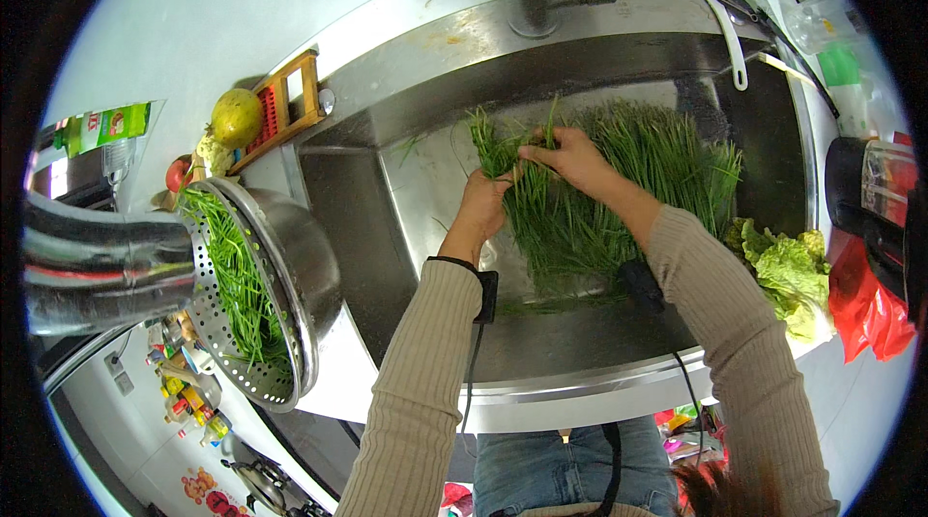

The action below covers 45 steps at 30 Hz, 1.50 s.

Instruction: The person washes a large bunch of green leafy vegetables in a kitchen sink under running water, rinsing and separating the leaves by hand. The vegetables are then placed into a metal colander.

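Observation:
Long green stalks, which look like garlic chives, lie heaped in a stainless steel sink. My left hand is closed around a small bunch of the stalks at the left side of the heap. Just right of it, my right hand pinches a few stalks between thumb and fingers. Both hands are nearly touching above the sink. More cut or sorted greens rest in a perforated steel colander on the counter at the left.
A faucet stands behind the sink. At the right are leafy lettuce, a red plastic bag and a white-handled utensil. A yellow-green fruit, a tomato and a wooden rack sit at the left. Cables hang from both wrists.

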{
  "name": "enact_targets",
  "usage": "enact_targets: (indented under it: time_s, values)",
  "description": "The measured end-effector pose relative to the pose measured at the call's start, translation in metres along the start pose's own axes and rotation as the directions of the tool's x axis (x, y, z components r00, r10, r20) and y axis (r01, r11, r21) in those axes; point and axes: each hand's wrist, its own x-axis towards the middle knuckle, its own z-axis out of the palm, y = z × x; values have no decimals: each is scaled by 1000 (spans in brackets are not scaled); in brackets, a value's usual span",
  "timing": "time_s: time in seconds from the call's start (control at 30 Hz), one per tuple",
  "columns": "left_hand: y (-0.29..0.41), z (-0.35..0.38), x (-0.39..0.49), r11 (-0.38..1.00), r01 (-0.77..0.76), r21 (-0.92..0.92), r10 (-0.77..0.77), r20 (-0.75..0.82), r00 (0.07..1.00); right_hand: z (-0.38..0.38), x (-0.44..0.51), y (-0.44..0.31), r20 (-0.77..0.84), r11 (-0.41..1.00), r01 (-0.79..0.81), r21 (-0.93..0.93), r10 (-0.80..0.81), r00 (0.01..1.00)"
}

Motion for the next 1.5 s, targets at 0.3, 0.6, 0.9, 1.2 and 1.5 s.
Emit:
enact_targets:
  time_s: [0.3, 0.6, 0.9, 1.2, 1.5]
  values:
    - [-25, -6, 31, 600, 91, 795, 332, -350, 876, 42, 13, 19, -480, 961, -35, -274, -105, 871]
    - [-28, -11, 20, 999, 33, -27, -35, -111, 993, 26, 20, 33, -253, 991, -125, -55, 108, 961]
    - [-12, -17, 7, 999, -26, 20, 25, 65, 998, -8, 17, 27, 85, 835, -183, 520, 162, 983]
    - [-4, -6, 11, 497, 148, 855, 224, -291, 930, 13, -6, 20, 291, 581, 244, -777, -13, 957]
    - [2, 1, -9, 982, 2, 190, 3, -28, 1000, 21, -18, -5, -26, 994, -3, -112, 0, 1000]
